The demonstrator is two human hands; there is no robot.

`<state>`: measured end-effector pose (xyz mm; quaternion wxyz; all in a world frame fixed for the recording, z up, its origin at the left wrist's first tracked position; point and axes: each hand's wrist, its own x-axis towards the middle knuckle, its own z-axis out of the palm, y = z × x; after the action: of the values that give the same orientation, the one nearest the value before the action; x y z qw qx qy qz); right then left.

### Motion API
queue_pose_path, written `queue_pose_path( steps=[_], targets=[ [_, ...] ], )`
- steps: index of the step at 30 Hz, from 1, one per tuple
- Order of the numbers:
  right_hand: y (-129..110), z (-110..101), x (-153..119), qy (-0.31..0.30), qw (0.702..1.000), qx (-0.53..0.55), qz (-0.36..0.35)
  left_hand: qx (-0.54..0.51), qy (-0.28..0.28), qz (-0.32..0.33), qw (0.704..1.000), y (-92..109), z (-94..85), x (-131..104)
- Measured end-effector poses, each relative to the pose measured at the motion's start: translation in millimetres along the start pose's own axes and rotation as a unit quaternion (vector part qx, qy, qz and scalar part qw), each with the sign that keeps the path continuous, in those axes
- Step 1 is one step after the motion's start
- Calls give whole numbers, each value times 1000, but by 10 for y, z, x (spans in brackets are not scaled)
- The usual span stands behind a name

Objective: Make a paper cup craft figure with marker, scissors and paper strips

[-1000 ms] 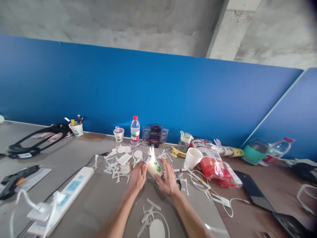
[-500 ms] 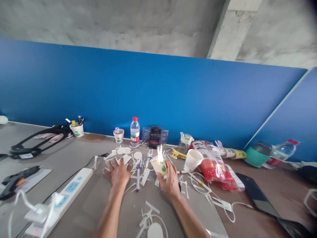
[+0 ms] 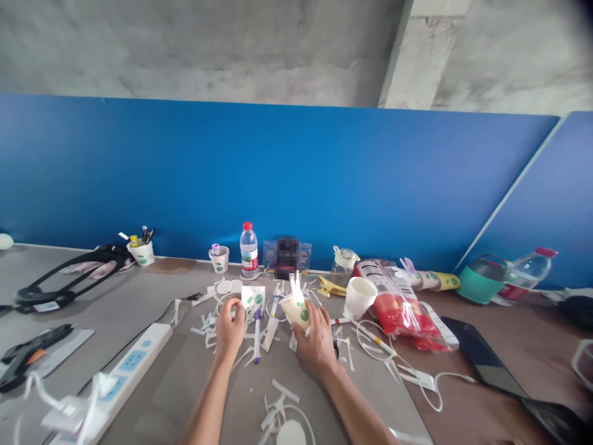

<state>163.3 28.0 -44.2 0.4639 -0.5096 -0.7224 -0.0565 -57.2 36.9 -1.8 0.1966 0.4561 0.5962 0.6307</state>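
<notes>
My left hand [image 3: 230, 324] pinches the edge of a white paper piece with green leaf prints [image 3: 253, 298], raised over the scraps. My right hand [image 3: 317, 339] is wrapped round a tilted paper cup [image 3: 294, 311] with a green leaf print; white strips [image 3: 296, 290] stick out of its top. Between the hands a purple-capped marker [image 3: 257, 337] lies on the grey table. Cut paper strips and round discs [image 3: 224, 287] are scattered around it. A white cup [image 3: 360, 298] stands to the right of my right hand.
A water bottle [image 3: 249, 250] and a small cup [image 3: 219, 259] stand near the blue partition. On the left lies a power strip [image 3: 134, 364]. To the right are a red package [image 3: 393, 309], a coiled white cable [image 3: 430, 402], a phone [image 3: 482, 358] and a teal container [image 3: 484, 283].
My left hand has gone from spread fingers over the scraps to a pinch on the printed paper, now lifted. My right hand still holds the cup, almost unmoved.
</notes>
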Motion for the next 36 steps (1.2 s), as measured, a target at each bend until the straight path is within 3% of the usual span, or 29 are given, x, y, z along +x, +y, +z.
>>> queue_pose_path(
  steps=[3, 7, 13, 17, 22, 24, 26, 29, 32, 36],
  targets=[
    [-5, 33, -13, -8, 999, -25, 22, -86, -56, -14, 995, 63, 55, -64],
    [-62, 47, -14, -18, 999, -42, 26, -87, -132, 14, 987, 109, 106, -155],
    [-245, -156, 80, 12, 1000, 20, 12, -61, -149, 40, 986, 171, 143, -212],
    [-361, -298, 88, -21, 991, 130, 4, -92, -179, 23, 979, 213, 184, -283],
    [-450, -285, 43, -18, 974, 221, 38, -176, -213, -59, 959, 258, 243, -395],
    [-464, -251, 37, -2, 957, 278, 83, -259, -240, -138, 926, 289, 257, -431],
    [-473, -223, 41, 17, 937, 323, 129, -341, -278, -209, 873, 327, 261, -456],
    [-480, -203, 46, 38, 927, 335, 162, -370, -329, -249, 832, 366, 264, -479],
    [-468, -212, 47, 39, 943, 298, 140, -334, -355, -251, 837, 359, 283, -491],
    [-363, -276, 90, 44, 978, 189, 77, -327, -318, -234, 859, 321, 325, -477]
  ],
)
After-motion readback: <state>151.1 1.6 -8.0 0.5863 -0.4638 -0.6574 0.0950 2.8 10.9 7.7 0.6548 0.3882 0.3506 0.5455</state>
